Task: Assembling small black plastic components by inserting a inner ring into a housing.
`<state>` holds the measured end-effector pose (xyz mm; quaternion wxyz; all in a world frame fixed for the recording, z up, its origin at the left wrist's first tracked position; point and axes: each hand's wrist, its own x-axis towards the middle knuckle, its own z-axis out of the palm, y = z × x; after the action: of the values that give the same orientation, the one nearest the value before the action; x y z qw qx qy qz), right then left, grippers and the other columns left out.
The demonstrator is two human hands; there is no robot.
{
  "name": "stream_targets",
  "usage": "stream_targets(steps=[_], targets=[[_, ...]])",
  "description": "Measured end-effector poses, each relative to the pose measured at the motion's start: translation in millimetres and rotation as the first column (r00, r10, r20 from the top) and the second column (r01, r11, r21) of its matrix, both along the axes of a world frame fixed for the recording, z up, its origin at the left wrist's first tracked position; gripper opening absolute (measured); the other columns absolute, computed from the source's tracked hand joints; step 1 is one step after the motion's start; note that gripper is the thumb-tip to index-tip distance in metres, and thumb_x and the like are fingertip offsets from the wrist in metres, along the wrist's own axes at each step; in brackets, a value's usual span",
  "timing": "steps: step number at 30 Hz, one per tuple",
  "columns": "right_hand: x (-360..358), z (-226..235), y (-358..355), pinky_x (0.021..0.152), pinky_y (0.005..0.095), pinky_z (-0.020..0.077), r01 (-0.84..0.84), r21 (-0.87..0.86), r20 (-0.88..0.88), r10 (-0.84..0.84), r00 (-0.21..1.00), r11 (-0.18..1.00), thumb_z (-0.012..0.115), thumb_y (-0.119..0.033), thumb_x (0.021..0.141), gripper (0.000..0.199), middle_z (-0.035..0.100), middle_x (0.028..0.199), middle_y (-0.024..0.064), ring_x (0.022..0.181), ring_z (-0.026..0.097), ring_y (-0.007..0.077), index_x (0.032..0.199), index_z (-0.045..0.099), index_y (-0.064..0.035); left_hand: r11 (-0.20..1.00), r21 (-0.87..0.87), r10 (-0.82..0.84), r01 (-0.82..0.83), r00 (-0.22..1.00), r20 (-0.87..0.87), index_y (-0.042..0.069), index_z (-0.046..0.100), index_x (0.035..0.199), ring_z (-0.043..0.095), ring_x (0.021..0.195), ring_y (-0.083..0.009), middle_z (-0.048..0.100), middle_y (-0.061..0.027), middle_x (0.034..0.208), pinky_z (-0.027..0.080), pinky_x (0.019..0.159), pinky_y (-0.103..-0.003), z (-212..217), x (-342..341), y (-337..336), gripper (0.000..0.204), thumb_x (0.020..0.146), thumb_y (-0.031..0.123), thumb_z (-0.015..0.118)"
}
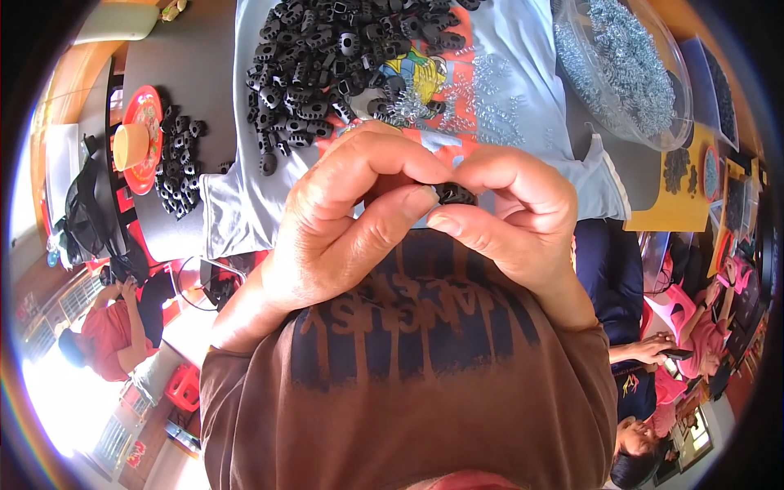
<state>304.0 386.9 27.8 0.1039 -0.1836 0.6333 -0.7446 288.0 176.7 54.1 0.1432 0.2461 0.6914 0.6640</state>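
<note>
Close in, the left hand (347, 208) and right hand (518, 208) pinch 1 black part (455, 194) between thumbs and forefingers, right in front of the brown top (408, 425)! Past them, a pale cloth (535, 49) bears a black heap (327, 61) and loose springs (494, 102); off to the right, a tub (683, 106) holds more springs.

A small black piece (457, 194) sits slightly above and right of the centre of the frame, held up between the fingertips of the left hand (347, 212) and right hand (523, 208). It looks dark with glossy highlights and a curved lower edge; fingers partly cover it, hiding its full shape
</note>
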Motion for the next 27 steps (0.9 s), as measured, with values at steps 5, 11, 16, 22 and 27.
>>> stream_targets(steps=[5,11,16,22,27], targets=[[1.2,1.2,-2.6,0.081,0.0294,0.0475,0.05,0.049,-0.035,-0.048,0.998,0.998,0.077,0.004,0.077,0.026,0.067,0.1,0.0131,0.089,0.062,0.0168,0.1,0.064,0.0052,0.953,0.286,-0.012,-0.103,0.928,0.372,-0.002,0.055,0.116,0.056,0.106,-0.0113,0.058,-0.0091,0.117,0.046,0.092,-0.026,3.3,9.5,3.9,0.024,0.093,-0.009,0.054],[-0.4,2.3,-0.3,0.082,0.0317,0.0477,0.056,0.127,-0.109,-0.042,0.993,0.99,0.076,0.002,0.078,0.027,0.067,0.101,0.0147,0.089,0.063,0.0204,0.102,0.065,0.0051,0.946,0.31,-0.068,-0.098,0.873,0.483,-0.001,0.056,0.116,0.058,0.106,-0.0106,0.061,-0.0076,0.114,0.048,0.093,-0.026,3.9,7.1,-1.2,0.024,0.093,-0.009,0.055],[1.2,5.8,-0.5,0.084,0.0353,0.0472,0.086,0.216,-0.183,-0.046,0.982,0.973,0.073,-0.002,0.081,0.025,0.067,0.099,0.0142,0.089,0.063,0.0241,0.104,0.065,0.005,0.957,0.278,-0.063,-0.083,0.877,0.476,0.001,0.06,0.112,0.059,0.105,-0.0099,0.062,-0.0056,0.112,0.048,0.092,-0.026,1.7,3.8,-5.3,0.021,0.093,-0.009,0.056],[-0.3,10.0,0.8,0.078,0.034,0.0481,0.097,0.357,-0.259,-0.002,0.966,0.929,0.072,-0.007,0.084,0.022,0.067,0.091,0.0133,0.081,0.063,0.0248,0.102,0.066,0.0042,0.981,0.191,-0.061,-0.033,0.883,0.466,0.001,0.062,0.108,0.059,0.095,-0.007,0.062,-0.0026,0.104,0.048,0.083,-0.024,5.1,-1.4,-6.4,0.018,0.093,-0.008,0.056],[-1.5,6.8,-4.9,0.061,0.0372,0.0433,0.168,0.298,-0.324,-0.066,0.944,0.94,0.074,-0.007,0.08,0.019,0.058,0.077,0.0106,0.067,0.054,0.0298,0.094,0.065,-0.0004,0.987,-0.154,-0.003,0.047,0.961,0.276,0.001,0.064,0.098,0.057,0.078,-0.0095,0.061,-0.0043,0.092,0.046,0.069,-0.024,15.8,-6.4,-7.8,0.015,0.088,-0.009,0.059]])
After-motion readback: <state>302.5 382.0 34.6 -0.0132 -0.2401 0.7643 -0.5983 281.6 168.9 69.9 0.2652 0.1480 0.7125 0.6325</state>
